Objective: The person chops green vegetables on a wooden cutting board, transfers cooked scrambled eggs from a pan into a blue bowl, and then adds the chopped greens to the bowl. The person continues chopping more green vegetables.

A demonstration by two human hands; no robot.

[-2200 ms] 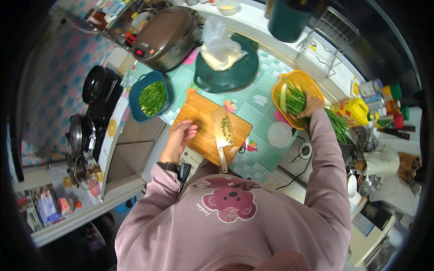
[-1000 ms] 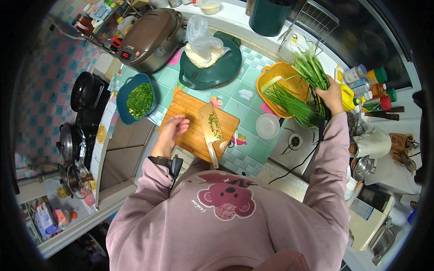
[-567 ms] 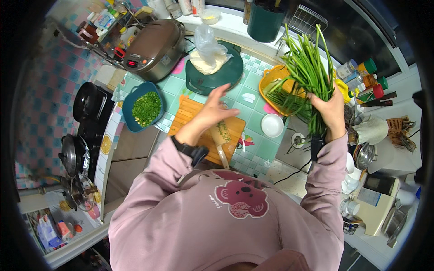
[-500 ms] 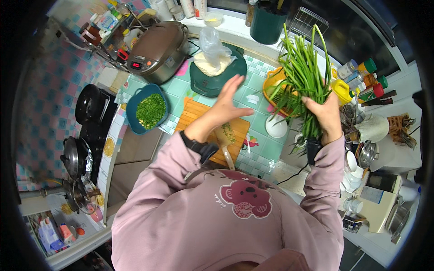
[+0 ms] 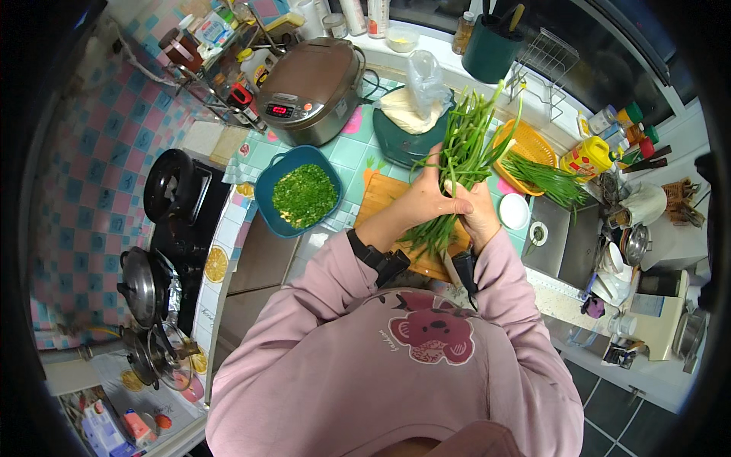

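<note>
Green-stalk bunch [image 5: 470, 141] brought over cutting board [image 5: 376, 199] from yellow basket [image 5: 535, 146]; now grasped by left hand [image 5: 423, 199] and right hand [image 5: 481, 213], neither grip free.

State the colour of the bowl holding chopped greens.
The bowl is teal-blue, seen best in the head view.

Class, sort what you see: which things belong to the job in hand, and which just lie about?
Likely part of the job:
held green stalks
wooden board
yellow basket
blue tub
chopped greens

Apparently just lying about:
rice cooker
yellow bottle
lidded pot
</note>
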